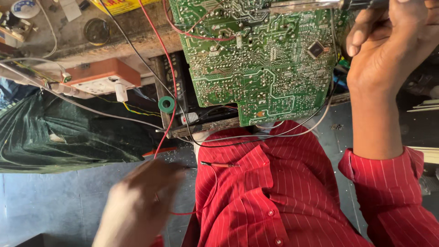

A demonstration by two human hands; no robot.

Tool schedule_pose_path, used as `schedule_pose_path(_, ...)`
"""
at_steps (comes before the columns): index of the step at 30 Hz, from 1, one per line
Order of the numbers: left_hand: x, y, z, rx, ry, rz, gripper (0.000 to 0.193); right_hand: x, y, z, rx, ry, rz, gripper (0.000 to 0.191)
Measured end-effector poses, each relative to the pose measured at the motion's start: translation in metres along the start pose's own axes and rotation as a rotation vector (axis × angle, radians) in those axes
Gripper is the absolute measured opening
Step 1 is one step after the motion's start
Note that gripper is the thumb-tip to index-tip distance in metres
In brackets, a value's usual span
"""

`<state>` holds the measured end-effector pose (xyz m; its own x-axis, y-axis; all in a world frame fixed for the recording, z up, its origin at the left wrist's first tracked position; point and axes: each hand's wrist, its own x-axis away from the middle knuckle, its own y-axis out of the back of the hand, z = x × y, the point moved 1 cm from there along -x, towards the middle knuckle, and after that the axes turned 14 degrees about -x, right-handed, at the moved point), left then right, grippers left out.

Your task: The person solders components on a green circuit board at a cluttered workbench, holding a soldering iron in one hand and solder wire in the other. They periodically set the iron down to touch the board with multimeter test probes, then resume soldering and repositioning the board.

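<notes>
A large green circuit board lies solder side up across the top middle, resting on a dark chassis. My right hand is at the board's right edge, closed on a slim tool whose pale shaft lies along the board's top. My left hand is blurred at the lower left, beside my red striped shirt. A red wire runs down from the board toward that hand. A thin probe lies on the shirt. Whether the left hand grips anything is unclear.
An orange and white socket box with a plug sits to the left. A green tape roll hangs by the chassis. Dark green cloth covers the left side. Black and white cables cross below the board.
</notes>
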<state>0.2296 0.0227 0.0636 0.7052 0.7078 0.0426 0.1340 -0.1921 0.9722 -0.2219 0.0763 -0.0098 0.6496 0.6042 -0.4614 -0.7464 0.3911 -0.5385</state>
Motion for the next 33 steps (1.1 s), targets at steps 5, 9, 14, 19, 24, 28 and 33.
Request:
schedule_pose_path(5,-0.083,-0.052,-0.112,0.089,-0.644,-0.313,0.035,-0.003,-0.009,0.001,-0.009,-0.004,-0.034,0.03)
schedule_pose_path(9,-0.14,-0.091,-0.192,-0.185,-0.641,-0.432,0.038,-0.002,-0.019,0.007,0.014,-0.008,-0.026,0.026)
schedule_pose_path(14,-0.172,-0.125,-0.242,-0.51,-0.653,-0.185,0.051,-0.002,-0.025,0.014,0.055,-0.035,-0.01,0.027)
schedule_pose_path(19,-0.183,-0.132,-0.261,-0.577,-0.49,-0.241,0.062,-0.007,-0.036,0.019,0.06,-0.02,0.017,0.025)
schedule_pose_path(24,-0.189,-0.133,-0.257,-0.599,-0.569,-0.138,0.048,-0.011,-0.048,0.022,0.028,-0.009,-0.036,0.025)
schedule_pose_path(28,-0.2,-0.138,-0.262,-0.604,-0.574,-0.131,0.044,-0.013,-0.047,0.022,0.016,-0.028,-0.044,0.026)
schedule_pose_path(33,-0.205,-0.152,-0.259,-0.441,-0.544,-0.338,0.036,-0.019,-0.037,0.019,-0.017,-0.039,0.003,0.026)
